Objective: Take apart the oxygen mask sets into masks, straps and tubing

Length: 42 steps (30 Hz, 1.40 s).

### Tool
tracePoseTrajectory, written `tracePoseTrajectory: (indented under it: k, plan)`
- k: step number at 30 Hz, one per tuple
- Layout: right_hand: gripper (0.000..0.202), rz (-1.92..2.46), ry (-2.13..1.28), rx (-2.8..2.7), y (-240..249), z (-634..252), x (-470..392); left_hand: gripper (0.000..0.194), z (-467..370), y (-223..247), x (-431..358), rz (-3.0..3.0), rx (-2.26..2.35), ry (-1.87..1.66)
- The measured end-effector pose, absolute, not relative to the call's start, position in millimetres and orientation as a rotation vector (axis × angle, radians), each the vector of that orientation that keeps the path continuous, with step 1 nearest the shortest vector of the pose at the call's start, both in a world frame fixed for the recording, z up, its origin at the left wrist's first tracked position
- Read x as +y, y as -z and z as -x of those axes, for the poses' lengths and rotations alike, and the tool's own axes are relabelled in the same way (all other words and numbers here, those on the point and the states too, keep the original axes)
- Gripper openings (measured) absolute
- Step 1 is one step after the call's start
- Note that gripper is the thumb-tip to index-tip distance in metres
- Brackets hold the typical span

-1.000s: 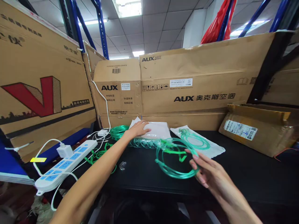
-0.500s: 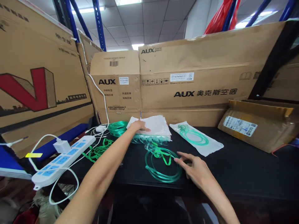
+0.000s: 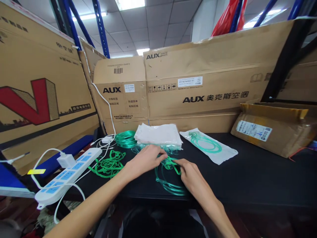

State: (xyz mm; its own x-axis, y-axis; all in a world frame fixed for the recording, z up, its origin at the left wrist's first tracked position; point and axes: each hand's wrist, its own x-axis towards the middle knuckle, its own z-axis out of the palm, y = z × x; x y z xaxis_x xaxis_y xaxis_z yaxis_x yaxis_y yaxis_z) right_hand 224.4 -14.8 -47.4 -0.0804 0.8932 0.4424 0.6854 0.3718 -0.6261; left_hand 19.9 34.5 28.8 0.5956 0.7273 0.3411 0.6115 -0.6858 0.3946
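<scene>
A coil of clear green tubing (image 3: 170,187) with a green strap and a clear part on top lies near the front edge of the black table. My left hand (image 3: 148,159), fingers curled together, touches the clear part at the top left of the coil. From the right, my right hand (image 3: 189,170) pinches at the strap side of the coil. Behind them sits a stack of white packets (image 3: 158,135) with clear green pieces along its front. A packaged tube set (image 3: 206,145) lies to the right.
Green straps (image 3: 109,165) are piled left of my left hand, with more coiled tubing (image 3: 125,139) behind. A white power strip (image 3: 69,175) and cables lie at the left. Cardboard panels (image 3: 210,79) stand behind; an opened carton (image 3: 272,132) sits at the right.
My left hand has come off the white packets and moved forward to the coil. My right hand has moved left, onto the coil's strap side. The view has shifted slightly.
</scene>
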Motion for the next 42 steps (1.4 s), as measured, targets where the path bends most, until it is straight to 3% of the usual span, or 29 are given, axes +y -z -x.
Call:
tracePoseTrajectory:
  k: [9, 13, 23, 26, 42]
  plan:
    - [0.030, 1.406, -0.317, -1.850, 48, -236, -5, 0.026, -1, -15, 1, -2.458, 0.998, -0.745]
    - [0.020, 1.345, -0.302, -1.904, 36, -228, -6, 0.038, -9, -13, 5, -2.339, 1.089, -0.841]
    - [0.023, 1.298, -0.520, -1.827, 31, -227, -8, 0.049, -24, 4, 41, -2.271, 1.103, -0.463]
    - [0.018, 1.304, -0.596, -1.868, 31, -230, -4, 0.042, -28, 5, 42, -2.270, 1.126, -0.409]
    - [0.020, 1.163, -0.651, -2.025, 27, -234, -8, 0.045, -24, 11, 21, -2.332, 1.157, -0.457]
